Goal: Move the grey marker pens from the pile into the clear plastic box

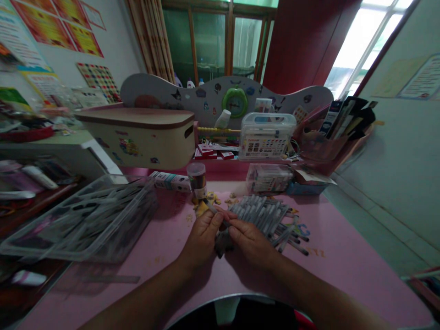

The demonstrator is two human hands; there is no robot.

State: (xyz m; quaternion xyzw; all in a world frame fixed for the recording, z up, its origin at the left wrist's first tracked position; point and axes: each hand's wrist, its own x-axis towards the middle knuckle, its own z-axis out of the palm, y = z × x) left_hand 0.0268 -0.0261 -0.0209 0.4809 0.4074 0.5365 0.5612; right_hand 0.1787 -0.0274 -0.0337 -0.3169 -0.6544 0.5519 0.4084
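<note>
Near the middle of the desk, my left hand (202,233) and my right hand (250,237) meet with fingers closed. A slim grey pen (210,206) is pinched between them, its dark end poking out up and to the left. Fingers cover its middle. Below the fingertips is a cluster of small dark grey pieces (224,243); whether they are held or lie on the desk is unclear. A pile of similar grey pens (263,213) lies just beyond and right of my right hand, with several pens spread loosely at its near side.
A clear plastic bin (134,245) full of grey pens stands at the left. Behind my hands are a round lidded jar (197,179), a clear box (270,178) and a narrow carton (171,181). A flat strip (112,278) lies on the pink desk (165,256).
</note>
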